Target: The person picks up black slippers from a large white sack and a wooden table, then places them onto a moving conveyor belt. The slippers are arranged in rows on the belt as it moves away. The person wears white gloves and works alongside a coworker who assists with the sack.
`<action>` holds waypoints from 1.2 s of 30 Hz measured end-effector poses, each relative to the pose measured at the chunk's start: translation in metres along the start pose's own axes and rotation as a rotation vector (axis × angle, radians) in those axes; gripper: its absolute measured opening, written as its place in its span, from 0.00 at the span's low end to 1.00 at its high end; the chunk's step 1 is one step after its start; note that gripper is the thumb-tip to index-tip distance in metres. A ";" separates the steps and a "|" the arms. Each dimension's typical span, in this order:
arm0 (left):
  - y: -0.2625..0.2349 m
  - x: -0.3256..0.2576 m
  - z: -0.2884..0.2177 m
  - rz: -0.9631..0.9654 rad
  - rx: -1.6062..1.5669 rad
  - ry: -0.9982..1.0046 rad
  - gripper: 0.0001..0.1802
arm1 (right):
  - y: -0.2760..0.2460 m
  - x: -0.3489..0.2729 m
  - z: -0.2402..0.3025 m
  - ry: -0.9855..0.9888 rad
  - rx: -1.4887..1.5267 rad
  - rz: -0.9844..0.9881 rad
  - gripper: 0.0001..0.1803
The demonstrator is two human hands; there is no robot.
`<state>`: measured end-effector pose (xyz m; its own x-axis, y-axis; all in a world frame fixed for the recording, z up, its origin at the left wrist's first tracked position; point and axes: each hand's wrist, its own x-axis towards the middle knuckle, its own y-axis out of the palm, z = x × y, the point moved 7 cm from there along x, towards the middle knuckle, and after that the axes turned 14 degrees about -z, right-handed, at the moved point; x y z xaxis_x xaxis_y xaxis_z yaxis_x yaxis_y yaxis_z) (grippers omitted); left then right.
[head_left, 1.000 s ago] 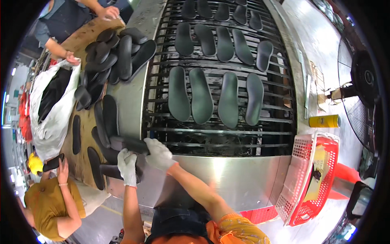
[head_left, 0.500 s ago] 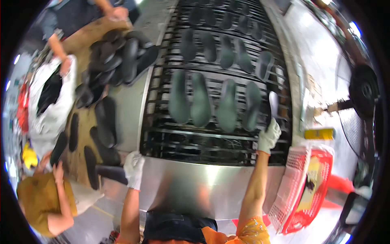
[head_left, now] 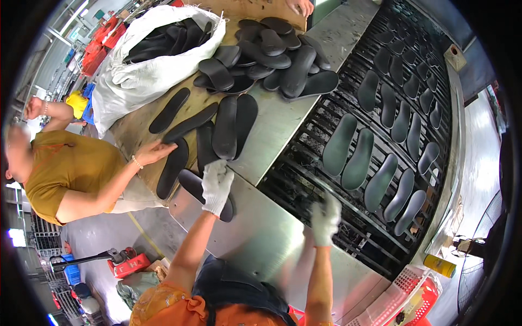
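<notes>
My left hand [head_left: 216, 185], in a white glove, grips a black insole [head_left: 191, 183] that lies across the corner of the steel plate [head_left: 261, 233]. Just beyond its fingers stand two upright black insoles [head_left: 234, 125]. My right hand [head_left: 325, 220], also gloved and blurred, hovers with nothing in it over the near edge of the black wire conveyor belt [head_left: 348, 217]. On the belt, rows of dark grey-green insoles [head_left: 348, 152] run away to the upper right.
A heap of black insoles [head_left: 272, 54] and a white sack [head_left: 147, 70] of more sit on the wooden table. A co-worker in a mustard shirt [head_left: 65, 168] has a hand [head_left: 155, 152] on an insole. A red basket [head_left: 418, 293] and a yellow can [head_left: 440, 265] are lower right.
My right hand has drawn back from the belt's right side to its near edge, empty. My view has swung left toward the table. The left hand stays on the black insole.
</notes>
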<state>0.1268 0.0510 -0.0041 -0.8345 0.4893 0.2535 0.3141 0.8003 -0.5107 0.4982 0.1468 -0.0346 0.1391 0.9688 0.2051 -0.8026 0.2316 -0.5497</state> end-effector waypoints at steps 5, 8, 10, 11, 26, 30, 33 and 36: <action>0.005 0.055 0.007 0.029 0.191 -0.025 0.33 | 0.135 -0.004 0.086 0.156 0.171 0.287 0.32; 0.018 0.070 0.002 0.141 0.285 -0.028 0.42 | 0.194 0.012 0.128 0.156 0.093 0.359 0.31; 0.026 0.078 -0.006 0.195 0.378 0.001 0.47 | 0.240 0.019 0.135 0.193 0.116 0.362 0.33; 0.029 0.081 -0.009 0.224 0.385 -0.024 0.49 | 0.258 0.021 0.139 0.286 0.164 0.378 0.33; 0.020 0.052 0.030 0.502 -0.154 -0.539 0.42 | 0.215 -0.014 0.134 0.627 0.446 0.564 0.22; 0.017 0.015 0.037 0.599 -0.570 -0.826 0.34 | 0.219 -0.038 0.102 0.978 0.794 0.524 0.24; 0.010 -0.005 0.033 0.676 -0.559 -0.847 0.31 | 0.220 -0.040 0.115 0.880 0.604 0.471 0.27; 0.005 -0.004 0.035 0.740 -0.533 -0.885 0.27 | 0.219 -0.038 0.131 0.920 0.632 0.434 0.28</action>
<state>0.1158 0.0406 -0.0363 -0.3343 0.6444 -0.6878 0.8034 0.5764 0.1495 0.2408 0.1487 -0.0567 -0.0576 0.7147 -0.6971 -0.9924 0.0349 0.1178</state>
